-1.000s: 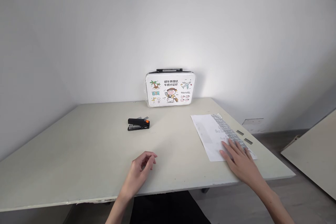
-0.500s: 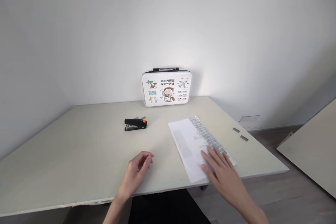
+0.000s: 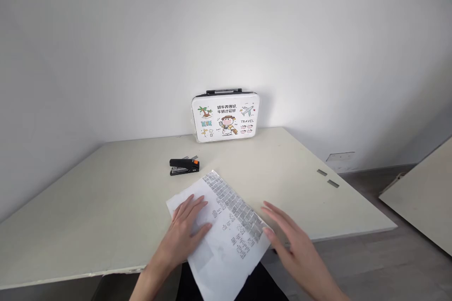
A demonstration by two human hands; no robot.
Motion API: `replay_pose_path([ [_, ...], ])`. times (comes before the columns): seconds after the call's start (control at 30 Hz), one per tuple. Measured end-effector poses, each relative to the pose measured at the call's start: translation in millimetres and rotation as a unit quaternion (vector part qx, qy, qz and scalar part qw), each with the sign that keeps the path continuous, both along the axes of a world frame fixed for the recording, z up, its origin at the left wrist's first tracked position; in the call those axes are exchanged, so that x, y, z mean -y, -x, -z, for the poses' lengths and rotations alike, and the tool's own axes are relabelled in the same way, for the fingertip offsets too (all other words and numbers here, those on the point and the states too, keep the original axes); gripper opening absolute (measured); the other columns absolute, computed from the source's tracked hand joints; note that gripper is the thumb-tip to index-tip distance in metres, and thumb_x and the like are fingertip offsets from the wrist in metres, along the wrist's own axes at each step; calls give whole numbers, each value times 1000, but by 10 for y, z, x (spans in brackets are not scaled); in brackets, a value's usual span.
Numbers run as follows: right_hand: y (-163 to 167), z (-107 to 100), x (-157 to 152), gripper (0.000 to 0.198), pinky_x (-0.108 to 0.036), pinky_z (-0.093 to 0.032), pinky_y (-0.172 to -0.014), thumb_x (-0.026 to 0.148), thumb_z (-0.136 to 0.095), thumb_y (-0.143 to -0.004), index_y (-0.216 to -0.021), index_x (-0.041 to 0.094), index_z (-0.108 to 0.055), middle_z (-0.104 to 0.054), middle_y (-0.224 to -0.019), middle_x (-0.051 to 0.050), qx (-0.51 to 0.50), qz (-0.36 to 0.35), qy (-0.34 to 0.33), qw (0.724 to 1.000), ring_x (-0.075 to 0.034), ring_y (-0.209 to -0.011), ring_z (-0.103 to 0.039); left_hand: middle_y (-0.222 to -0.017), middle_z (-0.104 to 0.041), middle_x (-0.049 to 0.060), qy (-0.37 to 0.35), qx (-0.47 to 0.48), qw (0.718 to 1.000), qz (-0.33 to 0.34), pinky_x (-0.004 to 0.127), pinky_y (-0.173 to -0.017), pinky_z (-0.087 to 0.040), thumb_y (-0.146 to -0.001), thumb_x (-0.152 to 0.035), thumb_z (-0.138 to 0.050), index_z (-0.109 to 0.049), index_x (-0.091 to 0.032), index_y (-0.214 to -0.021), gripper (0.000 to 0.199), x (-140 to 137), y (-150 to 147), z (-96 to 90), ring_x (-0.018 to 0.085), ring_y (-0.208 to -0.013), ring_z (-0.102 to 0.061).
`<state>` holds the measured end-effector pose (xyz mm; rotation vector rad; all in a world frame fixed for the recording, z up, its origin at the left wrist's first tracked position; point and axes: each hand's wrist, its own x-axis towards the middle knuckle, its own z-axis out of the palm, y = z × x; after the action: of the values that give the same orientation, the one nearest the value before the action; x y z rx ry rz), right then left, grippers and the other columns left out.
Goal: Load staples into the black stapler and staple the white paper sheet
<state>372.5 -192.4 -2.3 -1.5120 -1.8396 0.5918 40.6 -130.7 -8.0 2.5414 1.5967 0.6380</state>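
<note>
A printed sheet of paper (image 3: 228, 256), with a grey keyboard-like band along its far edge, lies turned at an angle at the table's front; its near corner hangs past the edge. My left hand (image 3: 183, 233) rests flat on the sheet's left part with fingers spread. At the right corner of the paper is my right hand (image 3: 291, 242), its fingers apart and its thumb at the corner. I cannot tell how many sheets there are. Just beyond the paper sits a black stapler (image 3: 184, 166) with an orange piece on its end.
Behind the stapler lie grey staple strips (image 3: 194, 157). A white cartoon-printed case (image 3: 226, 127) with a black handle stands against the wall. Two more small grey strips (image 3: 321, 172) are near the right edge of the table (image 3: 106, 207). Another light surface (image 3: 423, 197) stands at far right.
The paper has moved left and towards me and has turned. My left hand has opened onto it from a loose curl; my right hand has gone from lying on it to its right corner.
</note>
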Motion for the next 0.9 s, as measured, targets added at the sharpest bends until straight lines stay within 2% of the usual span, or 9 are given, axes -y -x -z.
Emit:
replay_pose_path([
  [0.1, -285, 22, -171, 45, -37, -65, -87, 53, -46, -103, -143, 35, -59, -53, -156, -3, -18, 40, 9, 999, -29, -140, -54, -156, -53, 1, 10, -33, 999, -19, 58, -121, -36, -99, -56, -56, -54, -35, -147, 52, -59, 298, 10, 34, -152, -36],
  [0.23, -640, 105, -443, 46, -31, -62, -67, 58, -47, -100, -134, 32, -64, -60, -148, -6, -31, 72, 23, 997, -30, -127, -64, -158, -51, -1, 33, -62, 996, -49, 55, -120, -39, -98, -59, -54, -57, -36, -145, 53, -87, 648, -102, 33, -151, -39],
  [0.33, -813, 164, -631, 46, -32, -59, -69, 61, -48, -98, -125, 29, -68, -67, -138, -9, -37, 86, 16, 996, -28, -108, -71, -159, -49, -1, 48, -73, 994, -68, 53, -120, -40, -100, -59, -49, -57, -35, -146, 52, -79, 824, -192, 31, -150, -40],
  [0.43, -890, 200, -741, 47, -33, -58, -71, 64, -48, -97, -119, 29, -70, -71, -131, -9, -46, 87, 28, 995, -23, -89, -71, -160, -48, -1, 49, -76, 993, -80, 53, -120, -40, -101, -58, -46, -57, -34, -147, 53, -85, 963, -219, 31, -151, -40],
  [0.57, -897, 211, -747, 52, -32, -56, -67, 69, -45, -97, -114, 28, -71, -74, -124, -9, -51, 87, 27, 995, -22, -81, -67, -158, -51, 0, 37, -72, 993, -82, 54, -119, -41, -102, -57, -46, -57, -33, -147, 53, -134, 1112, -177, 32, -149, -42],
  [0.73, -858, 169, -696, 51, -30, -52, -62, 69, -45, -97, -108, 27, -73, -75, -116, -8, -44, 79, 15, 996, -22, -80, -65, -149, -61, 4, -15, -44, 993, -110, 56, -112, -49, -98, -63, -48, -64, -31, -138, 53, -182, 1081, -230, 34, -140, -54],
  [0.9, -835, 122, -690, 52, -30, -52, -62, 70, -46, -96, -104, 26, -74, -76, -112, -9, -41, 78, 7, 996, -22, -79, -66, -136, -68, 5, -69, 3, 996, -48, 48, -105, -54, -101, -56, -48, -66, -31, -128, 40, -295, 755, -508, 30, -129, -62],
])
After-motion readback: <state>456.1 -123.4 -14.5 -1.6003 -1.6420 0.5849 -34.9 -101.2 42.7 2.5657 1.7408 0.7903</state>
